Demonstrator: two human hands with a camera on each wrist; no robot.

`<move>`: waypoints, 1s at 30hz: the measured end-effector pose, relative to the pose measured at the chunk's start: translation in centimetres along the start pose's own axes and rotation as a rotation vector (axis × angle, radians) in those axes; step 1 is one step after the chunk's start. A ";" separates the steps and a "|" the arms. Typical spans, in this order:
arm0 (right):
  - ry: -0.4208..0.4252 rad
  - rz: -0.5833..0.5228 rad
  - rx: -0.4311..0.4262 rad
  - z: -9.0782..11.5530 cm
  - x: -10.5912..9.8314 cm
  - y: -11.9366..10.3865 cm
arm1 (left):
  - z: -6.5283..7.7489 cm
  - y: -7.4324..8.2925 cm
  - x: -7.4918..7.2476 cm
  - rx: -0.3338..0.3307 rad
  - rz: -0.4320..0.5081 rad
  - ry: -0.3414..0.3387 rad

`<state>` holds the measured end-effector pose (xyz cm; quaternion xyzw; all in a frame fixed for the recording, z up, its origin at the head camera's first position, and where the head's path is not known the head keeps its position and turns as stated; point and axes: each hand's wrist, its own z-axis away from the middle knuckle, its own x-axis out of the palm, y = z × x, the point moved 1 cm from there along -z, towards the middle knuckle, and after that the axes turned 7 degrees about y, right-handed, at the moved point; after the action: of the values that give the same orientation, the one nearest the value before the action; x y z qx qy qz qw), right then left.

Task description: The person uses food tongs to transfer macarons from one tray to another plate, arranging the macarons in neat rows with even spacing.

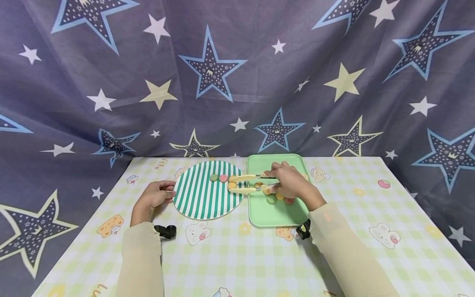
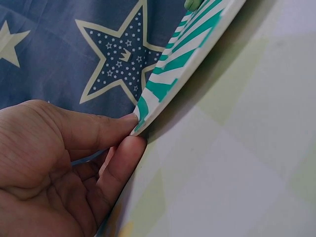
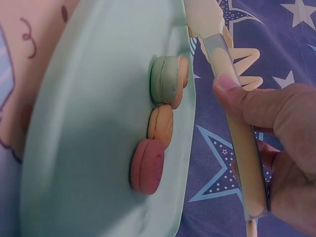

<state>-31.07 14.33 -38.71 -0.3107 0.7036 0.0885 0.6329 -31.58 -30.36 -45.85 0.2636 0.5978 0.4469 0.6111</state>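
Observation:
My left hand (image 1: 157,194) pinches the rim of a green-and-white striped round plate (image 1: 200,198) between thumb and fingers; in the left wrist view that rim is tilted close over the cloth. With my right hand (image 1: 291,181) I grip pale yellow tongs (image 3: 239,143) with metal-edged handles. Their tips reach left over the plate, around an orange macaron (image 1: 231,186). Beside it on the plate lie a pink macaron (image 1: 223,178) and a green macaron (image 1: 214,177). Under my right hand is a light green tray (image 1: 274,216), bearing several macarons, among them a pink one (image 3: 147,167) and a green one (image 3: 165,80).
The plate and tray stand side by side, nearly touching, on a checked tablecloth (image 1: 222,264) with cartoon prints. Behind the table's back edge hangs a dark curtain (image 1: 237,111) with stars. Black wrist-camera mounts (image 1: 165,232) sit close to the cloth under both wrists.

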 end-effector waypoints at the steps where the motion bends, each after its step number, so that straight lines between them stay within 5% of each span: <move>1: -0.002 -0.002 -0.001 0.0 -0.1 0.0 | 0.0 0.0 0.0 0.002 0.001 0.000; 14: 0.007 -0.008 0.007 0.4 -0.3 0.2 | 0.2 0.2 0.0 0.001 0.006 0.001; 30: 0.129 0.011 -0.028 2.6 -2.5 1.9 | -0.1 0.0 0.0 -0.007 -0.009 0.004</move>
<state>-29.88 18.01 -37.31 -0.3207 0.7433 0.0814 0.5815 -31.65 -30.39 -45.86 0.2578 0.5985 0.4468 0.6130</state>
